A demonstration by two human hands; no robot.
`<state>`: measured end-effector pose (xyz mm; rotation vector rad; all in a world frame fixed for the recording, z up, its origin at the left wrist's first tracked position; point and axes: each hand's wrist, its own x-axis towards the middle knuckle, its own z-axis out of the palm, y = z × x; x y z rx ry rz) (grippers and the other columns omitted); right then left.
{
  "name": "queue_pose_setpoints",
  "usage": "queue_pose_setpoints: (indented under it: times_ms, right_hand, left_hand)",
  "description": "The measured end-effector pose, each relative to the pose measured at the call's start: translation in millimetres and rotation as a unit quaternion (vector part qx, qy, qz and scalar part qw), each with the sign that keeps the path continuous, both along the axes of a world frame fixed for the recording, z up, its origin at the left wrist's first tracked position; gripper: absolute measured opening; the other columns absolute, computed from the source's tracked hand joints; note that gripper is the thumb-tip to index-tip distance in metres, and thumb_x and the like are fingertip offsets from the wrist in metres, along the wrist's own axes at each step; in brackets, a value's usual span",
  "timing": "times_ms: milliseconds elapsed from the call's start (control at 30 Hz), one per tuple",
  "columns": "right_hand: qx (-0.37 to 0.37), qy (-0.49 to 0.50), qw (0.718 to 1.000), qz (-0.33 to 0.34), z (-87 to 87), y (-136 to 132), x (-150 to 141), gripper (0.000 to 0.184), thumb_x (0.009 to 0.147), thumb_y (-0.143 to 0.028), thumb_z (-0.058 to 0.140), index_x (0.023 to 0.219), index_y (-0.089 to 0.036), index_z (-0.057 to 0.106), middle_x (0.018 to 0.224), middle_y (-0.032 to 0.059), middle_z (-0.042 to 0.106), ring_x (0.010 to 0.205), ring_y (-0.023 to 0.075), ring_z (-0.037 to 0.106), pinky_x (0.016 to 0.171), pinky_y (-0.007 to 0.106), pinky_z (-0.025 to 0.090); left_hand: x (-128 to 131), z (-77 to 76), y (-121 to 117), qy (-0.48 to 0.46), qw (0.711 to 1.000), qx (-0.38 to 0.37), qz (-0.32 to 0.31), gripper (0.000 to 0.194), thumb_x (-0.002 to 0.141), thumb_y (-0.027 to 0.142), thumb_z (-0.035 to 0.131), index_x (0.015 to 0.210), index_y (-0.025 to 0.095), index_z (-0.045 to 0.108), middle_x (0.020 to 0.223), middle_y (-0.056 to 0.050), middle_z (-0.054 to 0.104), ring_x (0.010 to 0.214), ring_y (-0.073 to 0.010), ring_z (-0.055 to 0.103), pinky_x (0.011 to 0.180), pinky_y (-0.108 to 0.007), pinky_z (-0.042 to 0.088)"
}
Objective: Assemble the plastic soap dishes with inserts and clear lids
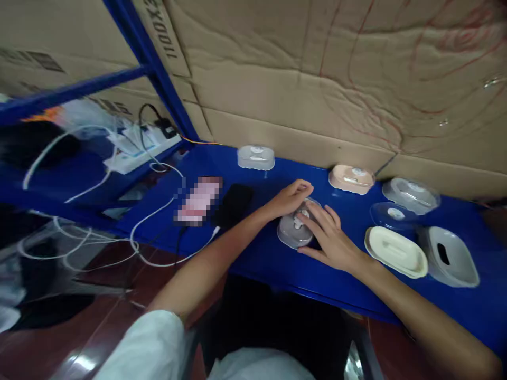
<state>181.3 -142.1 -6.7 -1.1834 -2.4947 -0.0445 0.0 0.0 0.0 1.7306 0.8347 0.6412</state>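
Observation:
An oval container with a clear lid (291, 234) and a white sticker on top sits on the blue table, close to its front edge. My left hand (292, 198) is at the container's far left end, its fingers curled in and pressed together at the rim. Over the lid's right side lies my right hand (330, 237), fingers stretched and apart, fingertips on the lid near the sticker. Its thumb points toward the container's near right edge. Both hands partly cover the container.
Along the cardboard wall stand a grey lidded container (255, 158), a peach one (350, 179) and a clear-lidded one (412, 194). A loose clear lid (394, 215), cream tray (396, 252) and grey tub (455, 258) lie right. A black phone-like object (234, 205), white cables and power strip (138, 153) are left.

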Motion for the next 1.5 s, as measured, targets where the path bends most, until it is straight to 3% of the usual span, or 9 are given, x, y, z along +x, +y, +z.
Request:
queue_pose_setpoints:
  times_ms: [267,467,600,800,967,1133,1333,1400,1500]
  right_hand:
    - [-0.058,0.113,0.991,-0.048,-17.5,7.0,20.2,0.101,0.101,-0.058,0.069,0.176,-0.033,0.006,0.182,0.0206,0.018,0.168,0.0441,0.024,0.127,0.075,0.035]
    - [-0.089,0.203,0.969,-0.104,-14.1,4.2,21.5,0.062,0.112,-0.023,0.043,0.17,-0.036,0.026,0.175,0.0155,0.034,0.165,0.0333,0.034,0.127,0.065,0.043]
    - [-0.077,0.229,0.964,-0.113,-9.9,1.4,21.5,0.053,0.112,-0.021,0.041,0.164,-0.032,0.037,0.169,0.0159,0.043,0.16,0.0302,0.043,0.126,0.061,0.047]
    - [-0.035,0.149,0.985,-0.085,-0.8,1.7,15.4,0.053,0.112,-0.034,0.051,0.162,-0.025,0.039,0.166,0.02,0.05,0.155,0.0334,0.049,0.122,0.06,0.05]
    - [-0.055,-0.005,0.986,-0.156,36.9,-1.1,58.4,0.049,0.114,-0.044,0.045,0.159,-0.026,0.05,0.173,0.0176,0.044,0.16,0.0362,0.044,0.127,0.065,0.042]
    - [-0.106,-0.063,0.927,-0.353,39.9,-77.5,126.3,0.059,0.113,-0.057,0.04,0.161,-0.026,0.051,0.174,0.0188,0.042,0.155,0.0435,0.049,0.12,0.071,0.046]
    - [-0.159,-0.072,0.935,-0.309,9.6,-125.2,93.9,0.063,0.112,-0.053,0.046,0.171,-0.036,0.034,0.175,0.0117,0.044,0.162,0.0363,0.042,0.125,0.066,0.044]
    - [-0.17,-0.045,0.946,-0.272,13.0,-111.2,65.0,0.064,0.113,-0.051,0.045,0.173,-0.037,0.029,0.179,0.0104,0.036,0.164,0.0332,0.038,0.127,0.062,0.044]
    - [-0.157,0.012,0.957,-0.244,25.2,-87.4,46.7,0.065,0.113,-0.049,0.046,0.174,-0.036,0.026,0.181,0.0105,0.031,0.165,0.031,0.036,0.128,0.058,0.043]
  left_hand:
    - [-4.8,4.7,0.8,0.0,0.999,0.05,-0.002,0.037,0.108,0.049,0.049,0.119,0.022,0.073,0.128,-0.009,0.079,0.121,-0.0226,0.073,0.107,-0.037,0.055]
    - [-22.6,12.2,-1.7,0.073,0.98,0.127,0.133,0.029,0.101,0.036,0.058,0.121,0.018,0.069,0.126,-0.013,0.075,0.121,-0.0304,0.069,0.113,-0.05,0.048]
    - [-32.4,21.5,-5.7,0.191,0.953,0.16,0.174,0.043,0.103,0.048,0.059,0.134,0.019,0.066,0.104,-0.009,0.073,0.096,-0.0296,0.071,0.099,-0.053,0.054]
    - [-39.2,31.0,-12.6,0.115,0.982,0.148,-0.026,0.058,0.104,0.061,0.058,0.151,0.027,0.056,0.146,-0.012,0.063,0.132,-0.0282,0.064,0.112,-0.046,0.053]
    - [-49.7,41.7,-15.7,0.196,0.946,0.149,-0.21,0.116,0.075,0.073,0.088,0.17,0.035,0.033,0.175,-0.013,0.038,0.161,-0.0405,0.037,0.131,-0.061,0.032]
    - [-52.3,34.5,-8.0,0.267,0.921,0.267,-0.093,0.098,0.091,0.055,0.081,0.172,0.03,0.029,0.171,-0.015,0.046,0.157,-0.0403,0.044,0.129,-0.062,0.033]
    - [-35.4,27.1,-11.8,0.247,0.874,0.412,0.076,0.062,0.107,0.035,0.058,0.163,0.016,0.044,0.17,-0.025,0.041,0.161,-0.0428,0.037,0.132,-0.069,0.022]
    - [-22.9,24.0,-27.5,0.178,0.887,0.424,0.03,0.058,0.107,0.036,0.057,0.161,0.02,0.048,0.169,-0.021,0.043,0.161,-0.038,0.039,0.132,-0.061,0.03]
    - [-3.6,11.6,-55.6,0.107,0.901,0.39,-0.156,0.076,0.099,0.05,0.071,0.166,0.027,0.042,0.176,-0.019,0.035,0.164,-0.0359,0.036,0.132,-0.056,0.035]
